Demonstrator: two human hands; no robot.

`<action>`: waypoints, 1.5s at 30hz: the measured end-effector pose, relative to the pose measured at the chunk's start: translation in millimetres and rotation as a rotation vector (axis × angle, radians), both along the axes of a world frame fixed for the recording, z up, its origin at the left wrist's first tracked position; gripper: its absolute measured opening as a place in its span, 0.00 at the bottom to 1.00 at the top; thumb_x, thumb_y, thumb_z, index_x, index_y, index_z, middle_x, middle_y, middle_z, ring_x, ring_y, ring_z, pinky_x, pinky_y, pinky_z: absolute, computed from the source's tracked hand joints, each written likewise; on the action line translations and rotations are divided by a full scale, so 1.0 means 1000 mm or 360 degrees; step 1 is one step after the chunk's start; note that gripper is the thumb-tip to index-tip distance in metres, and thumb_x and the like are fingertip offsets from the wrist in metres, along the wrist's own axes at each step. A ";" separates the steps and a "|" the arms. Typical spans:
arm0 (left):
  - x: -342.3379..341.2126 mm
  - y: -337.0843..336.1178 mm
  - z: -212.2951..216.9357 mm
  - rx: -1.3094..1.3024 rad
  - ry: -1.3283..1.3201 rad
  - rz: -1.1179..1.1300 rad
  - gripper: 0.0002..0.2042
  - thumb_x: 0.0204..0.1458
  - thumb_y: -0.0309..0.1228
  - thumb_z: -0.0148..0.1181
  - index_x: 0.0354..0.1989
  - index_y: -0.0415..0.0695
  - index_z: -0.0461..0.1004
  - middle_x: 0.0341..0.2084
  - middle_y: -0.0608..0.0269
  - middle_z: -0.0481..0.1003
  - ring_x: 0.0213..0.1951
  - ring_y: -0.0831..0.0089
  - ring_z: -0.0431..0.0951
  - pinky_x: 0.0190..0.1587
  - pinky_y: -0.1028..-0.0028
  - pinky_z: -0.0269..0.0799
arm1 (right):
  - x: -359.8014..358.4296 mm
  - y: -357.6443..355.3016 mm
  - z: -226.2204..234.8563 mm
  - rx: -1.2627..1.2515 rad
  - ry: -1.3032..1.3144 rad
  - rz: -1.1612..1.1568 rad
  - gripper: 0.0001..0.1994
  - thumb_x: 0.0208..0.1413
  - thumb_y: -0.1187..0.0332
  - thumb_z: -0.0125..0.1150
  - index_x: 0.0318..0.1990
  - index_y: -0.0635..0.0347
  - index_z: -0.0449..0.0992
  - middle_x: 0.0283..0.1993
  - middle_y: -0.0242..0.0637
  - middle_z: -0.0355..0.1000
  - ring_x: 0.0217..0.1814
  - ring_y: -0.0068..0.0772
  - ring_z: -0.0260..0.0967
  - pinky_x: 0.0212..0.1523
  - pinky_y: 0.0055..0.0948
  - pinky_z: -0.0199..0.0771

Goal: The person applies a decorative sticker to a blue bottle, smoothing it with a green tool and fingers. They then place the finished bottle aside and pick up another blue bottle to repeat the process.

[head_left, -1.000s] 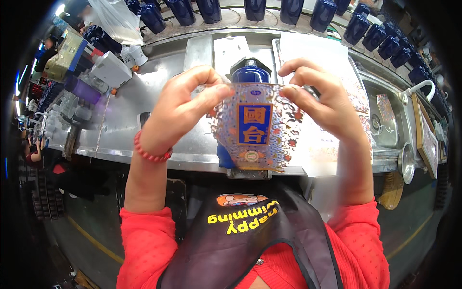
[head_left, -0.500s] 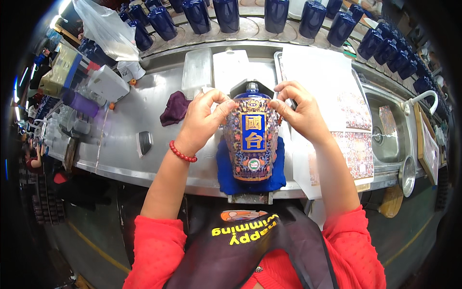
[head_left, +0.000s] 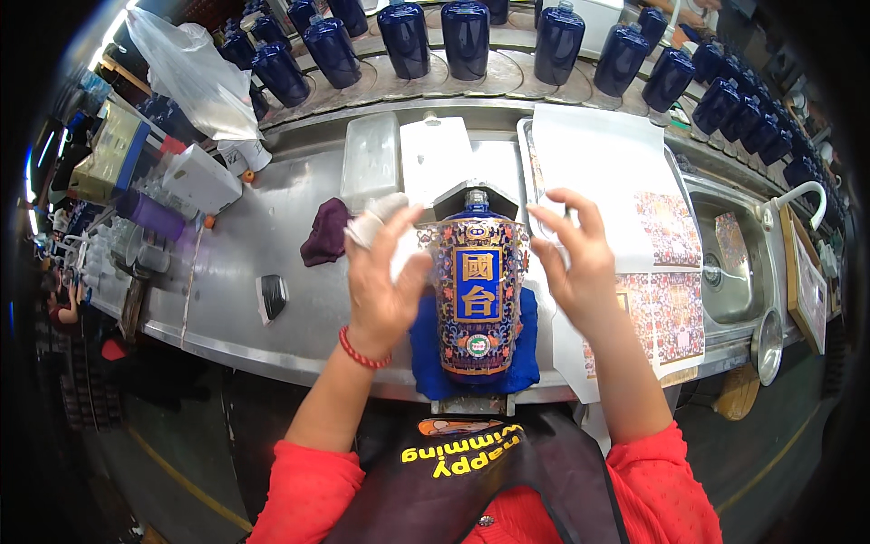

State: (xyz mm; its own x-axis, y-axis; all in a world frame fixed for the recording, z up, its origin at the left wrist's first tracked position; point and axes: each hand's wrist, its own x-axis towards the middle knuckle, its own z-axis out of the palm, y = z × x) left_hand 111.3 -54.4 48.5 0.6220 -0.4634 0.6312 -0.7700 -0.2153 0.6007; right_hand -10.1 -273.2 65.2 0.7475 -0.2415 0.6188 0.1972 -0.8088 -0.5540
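A dark blue bottle with a patterned decal sheet over its front lies tilted on a blue cloth, its neck away from me. The sheet's upper corners stand out past the bottle's shoulders. Left of the bottle's shoulder is my left hand, thumb and index finger apart and slightly blurred. Something whitish is at its other fingers; I cannot make out whether it covers them or is held. My right hand, fingers spread, hovers by the right shoulder, close to the sheet's edge.
Printed decal sheets and white paper lie to the right, beside a sink. A purple cloth and a small black-and-white piece rest on the metal table. Several blue bottles stand along the back.
Both hands have let go of the sheet's upper edges and opened apart from the bottle. The whitish thing at my left fingers shows more. The whole view has shifted, putting the bottle lower.
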 end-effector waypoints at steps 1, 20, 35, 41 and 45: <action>-0.008 0.001 -0.002 0.0014 -0.0057 -0.0100 0.26 0.65 0.48 0.56 0.60 0.38 0.73 0.56 0.46 0.73 0.60 0.53 0.67 0.66 0.56 0.56 | -0.007 0.006 0.000 -0.0048 0.0072 0.0076 0.18 0.57 0.68 0.68 0.55 0.62 0.78 0.59 0.52 0.68 0.61 0.55 0.68 0.60 0.43 0.71; -0.026 0.007 -0.015 0.0304 0.0192 -0.0350 0.42 0.63 0.61 0.49 0.73 0.36 0.59 0.68 0.40 0.62 0.69 0.46 0.58 0.72 0.54 0.45 | -0.021 0.017 -0.025 0.0255 0.0350 0.0372 0.33 0.64 0.55 0.61 0.70 0.66 0.63 0.69 0.58 0.59 0.69 0.61 0.60 0.68 0.47 0.63; -0.024 0.006 -0.016 0.0237 0.0236 -0.0401 0.43 0.62 0.62 0.49 0.73 0.37 0.58 0.67 0.39 0.62 0.69 0.46 0.59 0.71 0.54 0.47 | -0.022 0.014 -0.022 0.0230 0.0420 0.0397 0.35 0.65 0.52 0.60 0.73 0.61 0.59 0.71 0.56 0.57 0.70 0.59 0.60 0.69 0.46 0.64; -0.020 0.006 -0.014 0.0292 0.0164 -0.0395 0.43 0.61 0.62 0.50 0.73 0.37 0.58 0.66 0.40 0.64 0.68 0.46 0.61 0.71 0.54 0.47 | -0.022 0.014 -0.021 0.0270 0.0454 0.0409 0.35 0.64 0.52 0.62 0.73 0.58 0.60 0.71 0.56 0.56 0.70 0.59 0.60 0.69 0.46 0.64; -0.018 0.006 -0.013 0.0281 0.0181 -0.0417 0.44 0.61 0.63 0.51 0.73 0.37 0.57 0.66 0.40 0.64 0.68 0.45 0.61 0.71 0.54 0.48 | -0.021 0.013 -0.019 0.0255 0.0479 0.0421 0.36 0.63 0.51 0.62 0.74 0.57 0.60 0.71 0.56 0.56 0.71 0.59 0.60 0.69 0.46 0.64</action>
